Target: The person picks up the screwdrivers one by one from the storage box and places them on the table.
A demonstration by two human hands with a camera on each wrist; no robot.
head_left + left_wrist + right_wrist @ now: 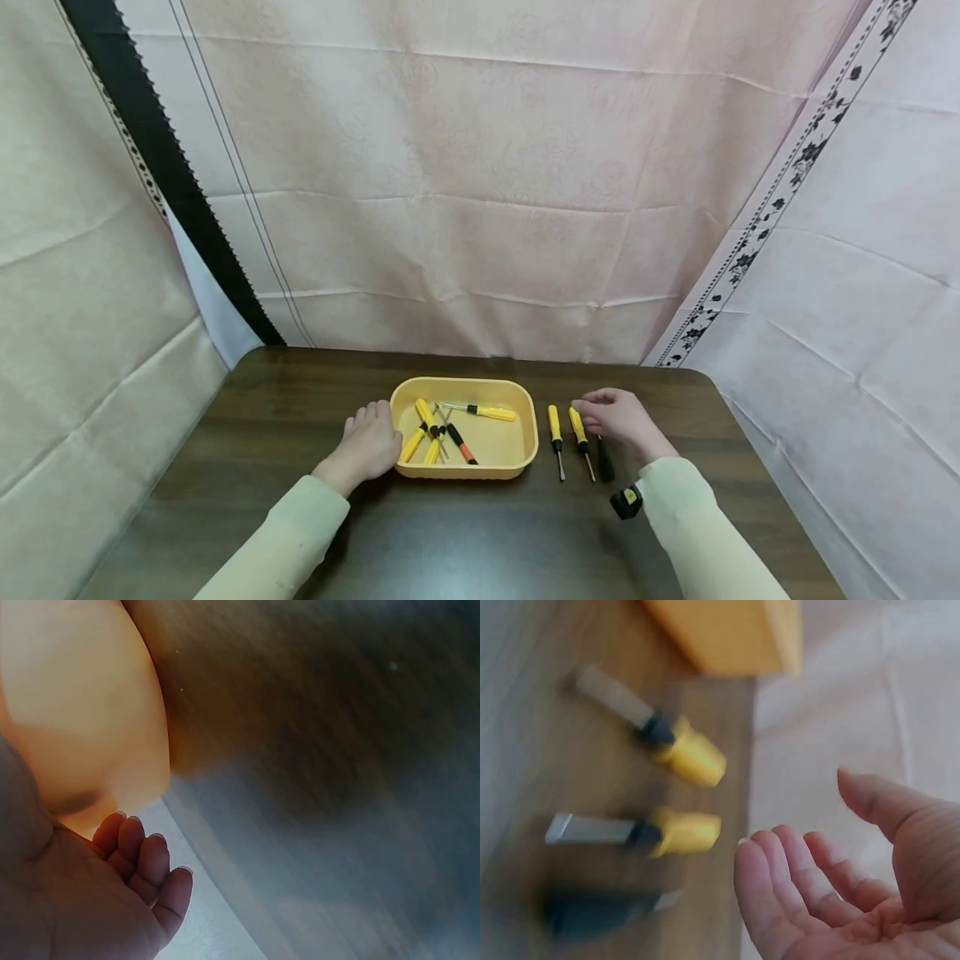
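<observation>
My left hand holds the left side of a yellow plastic tray; its fingers are bent in the left wrist view and the thumb tip is hidden. Several screwdrivers lie crossed inside, including a yellow-handled screwdriver and a red-and-black-handled one. Over the table on the right, my right hand is empty, its fingers loosely bent and the thumb apart. Beside it lie two yellow-handled screwdrivers, a left one and a right one, plus a black-handled screwdriver, partly hidden in the head view.
A dark wooden table carries everything. Pale cloth curtains hang behind it and at both sides. A small black device sits at the right wrist.
</observation>
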